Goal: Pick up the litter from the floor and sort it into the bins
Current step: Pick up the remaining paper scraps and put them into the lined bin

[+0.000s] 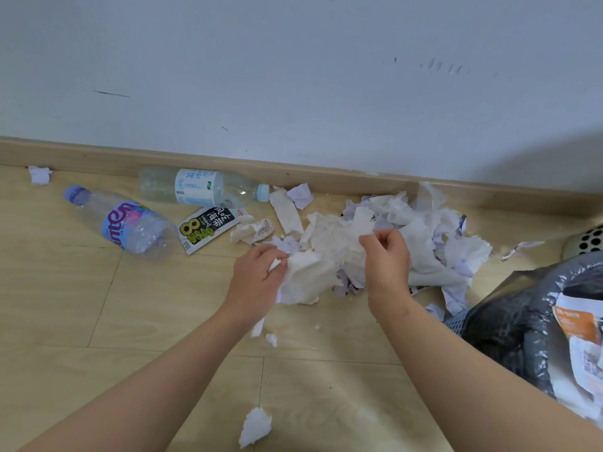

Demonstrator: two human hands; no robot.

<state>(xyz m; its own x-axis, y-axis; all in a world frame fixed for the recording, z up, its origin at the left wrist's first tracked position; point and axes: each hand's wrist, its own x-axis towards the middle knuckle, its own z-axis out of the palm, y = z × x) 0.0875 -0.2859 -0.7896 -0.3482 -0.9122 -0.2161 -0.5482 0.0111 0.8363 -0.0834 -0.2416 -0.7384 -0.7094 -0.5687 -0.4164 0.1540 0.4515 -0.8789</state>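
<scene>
White tissue wad on floor by skirting; left hand and right hand both clenching it. Best gathering loose edges inward before lifting to lined bin.

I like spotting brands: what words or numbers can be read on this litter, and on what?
"风吃海带" and a large "8": on the black snack packet.
"优": on the white label of the clear bottle; its other print is too small to read.
On the purple-capped bottle: big pink letters, upside down, not surely readable.
On the orange-and-white wrapper: print too blurred.
On the paper scraps: nothing legible.
</scene>
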